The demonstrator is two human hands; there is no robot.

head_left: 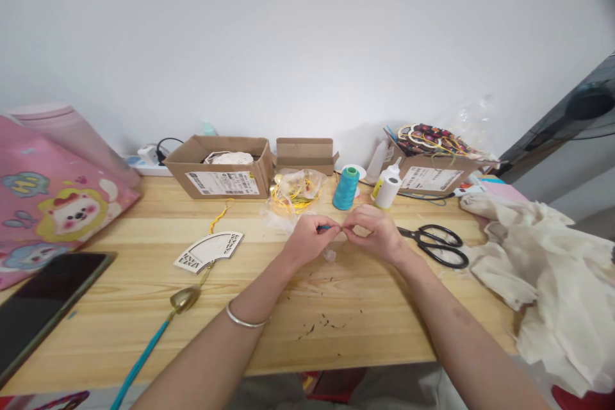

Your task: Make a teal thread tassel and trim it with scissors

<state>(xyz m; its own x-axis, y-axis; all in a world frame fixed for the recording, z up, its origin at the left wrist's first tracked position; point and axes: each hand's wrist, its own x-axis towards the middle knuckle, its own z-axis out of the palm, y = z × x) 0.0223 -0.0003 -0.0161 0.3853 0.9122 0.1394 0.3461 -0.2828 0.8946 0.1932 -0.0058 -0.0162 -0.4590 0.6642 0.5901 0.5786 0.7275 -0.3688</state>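
My left hand (307,239) and my right hand (376,231) meet above the middle of the wooden table (144,327), fingertips pinched together. Between them I grip a small thin blue piece (325,228), too small to name surely. A silver bangle (243,320) circles my left wrist. Just beyond the hands stands a teal thread spool (346,188). Black scissors (438,245) lie right of my right hand. A white fan-shaped cutout (209,251) lies to the left, with a gold-tipped blue tool (158,333) below it.
Cardboard boxes (221,166) (432,170) line the back edge, with a white glue bottle (387,188) and a bag of yellow cord (295,195). Cream cloth (542,262) is heaped on the right. A dark tablet (43,301) and pink printed fabric (52,205) lie left.
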